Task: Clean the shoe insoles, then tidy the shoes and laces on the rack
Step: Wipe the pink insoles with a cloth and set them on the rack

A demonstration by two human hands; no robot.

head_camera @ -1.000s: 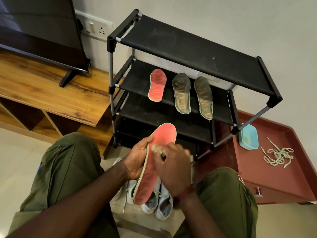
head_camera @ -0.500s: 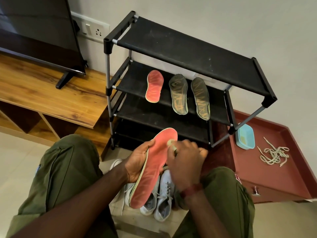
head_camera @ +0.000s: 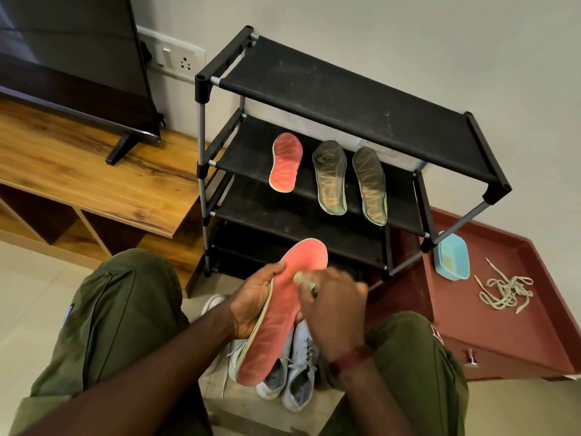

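Note:
My left hand (head_camera: pixel 256 300) grips the left edge of a long red insole (head_camera: pixel 279 322) held upright above the floor. My right hand (head_camera: pixel 333 306) presses a small pale green cleaning pad (head_camera: pixel 303 278), blurred, against the insole's upper part. On the second shelf of the black rack (head_camera: pixel 361 99) lie another red insole (head_camera: pixel 286 162) and two dark grey insoles (head_camera: pixel 330 177) (head_camera: pixel 370 185). Pale sneakers (head_camera: pixel 298 369) stand on the floor under the held insole. A heap of pale laces (head_camera: pixel 504 291) lies on the red unit.
A light blue tub (head_camera: pixel 452 259) sits on the low red unit (head_camera: pixel 503 341) right of the rack. A wooden TV bench (head_camera: pixel 78 171) with a television (head_camera: pixel 69 58) stands at left. My knees in green trousers frame the shoes.
My right hand has rubbed the pad along the insole: up toward its top end, then slightly back down. The left hand keeps the insole in place.

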